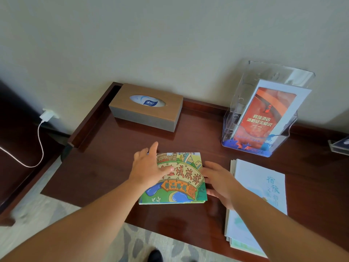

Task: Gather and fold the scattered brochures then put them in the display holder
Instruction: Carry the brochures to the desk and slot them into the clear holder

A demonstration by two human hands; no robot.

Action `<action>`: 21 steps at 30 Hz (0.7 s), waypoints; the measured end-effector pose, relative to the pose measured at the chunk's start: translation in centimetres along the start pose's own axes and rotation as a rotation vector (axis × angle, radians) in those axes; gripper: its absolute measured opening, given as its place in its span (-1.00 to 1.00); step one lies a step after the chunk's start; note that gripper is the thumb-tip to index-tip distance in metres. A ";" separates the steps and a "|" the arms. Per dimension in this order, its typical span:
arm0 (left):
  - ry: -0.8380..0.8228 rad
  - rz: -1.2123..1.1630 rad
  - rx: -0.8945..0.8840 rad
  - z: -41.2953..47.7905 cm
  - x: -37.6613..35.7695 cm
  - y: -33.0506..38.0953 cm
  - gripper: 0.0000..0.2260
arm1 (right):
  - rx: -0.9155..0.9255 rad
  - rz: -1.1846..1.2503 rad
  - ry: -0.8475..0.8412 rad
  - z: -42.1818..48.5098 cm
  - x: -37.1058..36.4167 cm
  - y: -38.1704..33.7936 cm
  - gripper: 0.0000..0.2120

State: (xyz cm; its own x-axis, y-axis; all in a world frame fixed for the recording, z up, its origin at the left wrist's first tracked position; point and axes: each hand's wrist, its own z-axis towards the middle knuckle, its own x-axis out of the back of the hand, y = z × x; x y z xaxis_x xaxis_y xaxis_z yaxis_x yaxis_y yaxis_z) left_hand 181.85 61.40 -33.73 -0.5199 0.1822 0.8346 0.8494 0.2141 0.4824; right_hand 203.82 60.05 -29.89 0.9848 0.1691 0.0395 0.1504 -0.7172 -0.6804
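Pressing the colourful brochure (175, 178) flat on the dark, glossy wooden tabletop (105, 167), the person would do well to sweep the spread left hand (149, 167) firmly along the crease while the right hand (219, 181), fingers open, steadies the edge. The brochure lies well in front of the clear, rigid plastic display holder (243, 118), already holding an orange leaflet (264, 114), with thin pale brochures (256, 186) stacked just beside.

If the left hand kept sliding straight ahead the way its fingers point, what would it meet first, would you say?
Probably nothing soon: the left hand, flat on the colourful brochure, points toward bare table between the tissue box and the display holder, then the table's back rail. Depth is uncertain.
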 end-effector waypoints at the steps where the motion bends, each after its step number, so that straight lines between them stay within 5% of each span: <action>1: 0.000 -0.012 0.000 0.1 0.0 0.0 -0.08 | 0.000 -0.005 -0.011 0.1 0.0 0.0 -0.69; 8: -0.118 0.237 -0.121 -0.4 -0.5 -0.9 -0.07 | 0.033 -0.055 -0.027 0.5 0.1 0.0 -0.65; 13: -0.125 0.283 -0.158 -1.0 -1.3 -1.3 -0.06 | 0.400 -1.085 0.009 0.0 0.3 1.5 -0.02; 15: -0.125 0.280 -0.148 -0.8 -1.3 -1.2 -0.05 | 0.489 -1.297 -0.028 -0.2 -0.4 2.9 0.08; 21: -0.098 0.213 -0.142 -0.5 -1.1 -1.2 -0.05 | 0.517 -1.372 0.118 0.4 -2.4 4.8 -0.16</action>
State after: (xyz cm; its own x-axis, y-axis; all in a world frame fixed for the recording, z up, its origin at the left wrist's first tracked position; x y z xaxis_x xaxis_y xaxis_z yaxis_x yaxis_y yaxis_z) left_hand 181.46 60.45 -35.10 -0.3291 0.3021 0.8947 0.9410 0.0252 0.3376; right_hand 202.17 56.47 -33.53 0.1041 0.4299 0.8969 0.9305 0.2763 -0.2404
